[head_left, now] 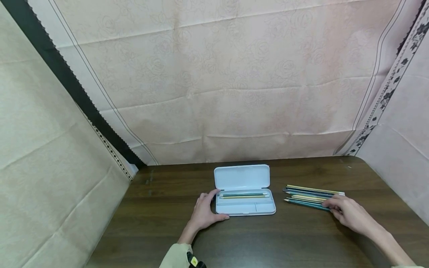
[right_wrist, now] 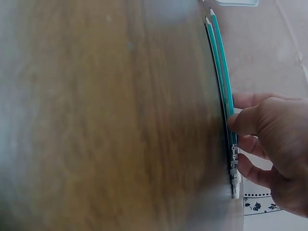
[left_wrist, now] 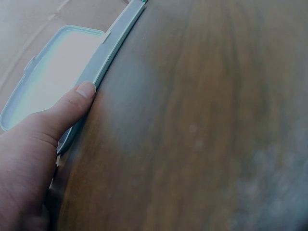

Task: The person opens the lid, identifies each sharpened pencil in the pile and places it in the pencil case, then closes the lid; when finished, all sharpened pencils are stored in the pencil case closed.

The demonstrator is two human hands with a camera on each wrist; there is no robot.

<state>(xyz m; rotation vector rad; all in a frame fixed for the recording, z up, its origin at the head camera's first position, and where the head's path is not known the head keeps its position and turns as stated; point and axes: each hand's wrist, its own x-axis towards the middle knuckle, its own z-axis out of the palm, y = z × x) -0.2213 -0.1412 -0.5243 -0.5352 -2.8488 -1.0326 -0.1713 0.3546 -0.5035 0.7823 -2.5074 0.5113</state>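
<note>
Left hand (left_wrist: 33, 147), thumb (left_wrist: 74, 103) against the edge of an open pale-blue case (left_wrist: 60, 67), brown tabletop (left_wrist: 187, 125) alongside

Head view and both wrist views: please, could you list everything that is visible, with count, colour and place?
Pencil case: one, pale blue, open on the table
Cased pencils: at least two, green and yellowish, in the case's rear compartment
Loose pencils: several, exact count unclear, green, yellowish and dark blue, right of the case
Table: one, brown
Patterned sheeting: pieces uncertain, pale with dark borders, behind and beside the table
Sleeve: pale green, left forearm
Left hand: one, holding the case's left end
Right hand: one, gripping green loose pencils
</note>
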